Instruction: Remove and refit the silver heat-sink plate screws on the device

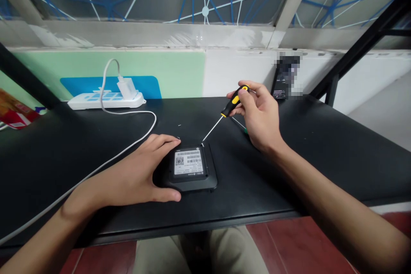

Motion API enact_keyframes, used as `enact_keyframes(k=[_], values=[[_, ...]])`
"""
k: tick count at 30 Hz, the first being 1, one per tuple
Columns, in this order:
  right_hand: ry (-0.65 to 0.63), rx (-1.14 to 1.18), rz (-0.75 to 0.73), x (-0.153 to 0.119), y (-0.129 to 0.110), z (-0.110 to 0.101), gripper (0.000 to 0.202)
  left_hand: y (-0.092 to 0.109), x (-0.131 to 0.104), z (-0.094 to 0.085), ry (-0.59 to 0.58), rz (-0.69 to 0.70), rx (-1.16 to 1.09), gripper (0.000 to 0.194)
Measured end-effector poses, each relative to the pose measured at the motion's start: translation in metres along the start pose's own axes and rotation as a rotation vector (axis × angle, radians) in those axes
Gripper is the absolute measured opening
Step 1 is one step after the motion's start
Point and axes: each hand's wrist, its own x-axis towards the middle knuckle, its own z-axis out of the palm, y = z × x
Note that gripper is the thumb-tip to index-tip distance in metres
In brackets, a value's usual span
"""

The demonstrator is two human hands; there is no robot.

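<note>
A flat black electronic device point(210, 171) lies on the black desktop, its white barcode label point(189, 163) facing up. My left hand point(138, 175) holds its left side, fingers at the back edge and thumb at the front. In my right hand point(261, 113) is a black and yellow screwdriver point(236, 100), tilted down to the left. Its tip is at the device's back right corner, where a small silver screw point(202, 144) shows. Another small screw point(179, 125) lies behind the device. A second tool with a thin shaft point(238, 122) and green end is partly hidden behind my right hand.
A white power strip point(105, 100) with a plugged-in charger point(127, 88) stands at the back left. Its white cable point(128, 152) runs across the desk's left side. A phone point(284, 77) leans against the wall. A red packet point(17, 111) sits far left.
</note>
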Motion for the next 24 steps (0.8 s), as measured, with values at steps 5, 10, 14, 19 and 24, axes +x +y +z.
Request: enact_keyframes(k=[5,10,14,19,24], values=[[-0.022,-0.028,0.013,-0.0013,-0.0025,0.0006,0.033,-0.0039,-0.0010,0.0021,-0.004,-0.011,0.008,0.093],[-0.032,-0.076,0.028,-0.0006,-0.0025,-0.0001,0.035,-0.0040,-0.0002,0.0025,-0.005,-0.013,0.008,0.093],[-0.042,-0.095,0.007,-0.0011,-0.0020,0.0001,0.035,-0.0028,0.0004,0.0016,-0.001,-0.006,0.001,0.093],[-0.038,-0.003,0.045,-0.0015,-0.0036,0.0008,0.029,-0.0020,0.0002,0.0015,-0.015,-0.006,0.013,0.093],[-0.045,0.011,0.091,-0.0017,-0.0037,0.0017,0.028,-0.0012,0.0004,0.0006,-0.035,-0.013,0.015,0.094]])
